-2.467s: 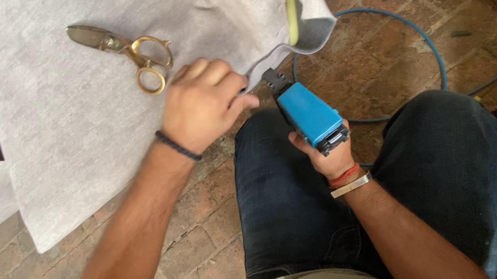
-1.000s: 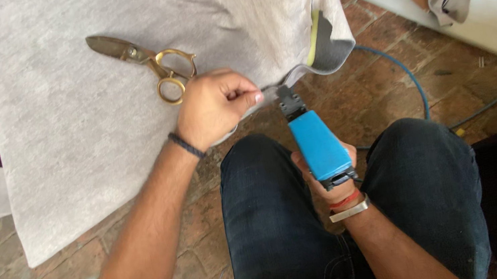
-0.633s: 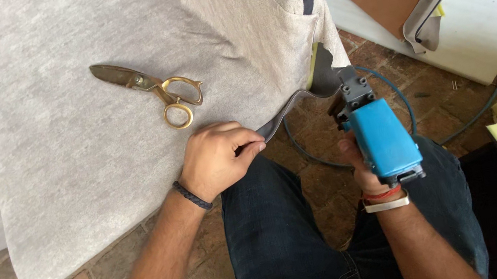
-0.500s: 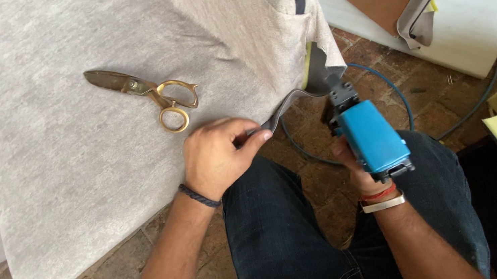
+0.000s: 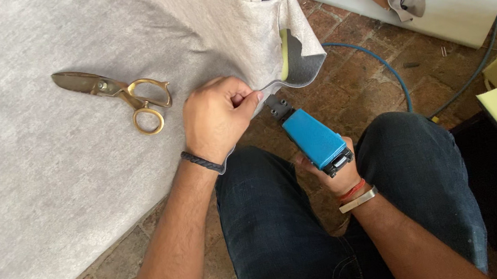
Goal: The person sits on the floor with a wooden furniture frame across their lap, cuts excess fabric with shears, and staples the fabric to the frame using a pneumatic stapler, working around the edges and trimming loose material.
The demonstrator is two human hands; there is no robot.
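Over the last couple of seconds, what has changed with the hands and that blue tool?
The right hand swung the blue tool out to the side, then brought it back to the grey fabric edge. The left hand kept pinching that edge. The scissors stayed lying on the fabric.

Soft, even daylight is falling from above, keeping the scene bright without harsh glare. The scissors (image 5: 118,97) are catching a dull glint. The left hand (image 5: 215,121) is casting only a faint shadow on the grey fabric (image 5: 53,187). Focus is holding sharp throughout, with slight wide-angle stretching showing toward the edges.
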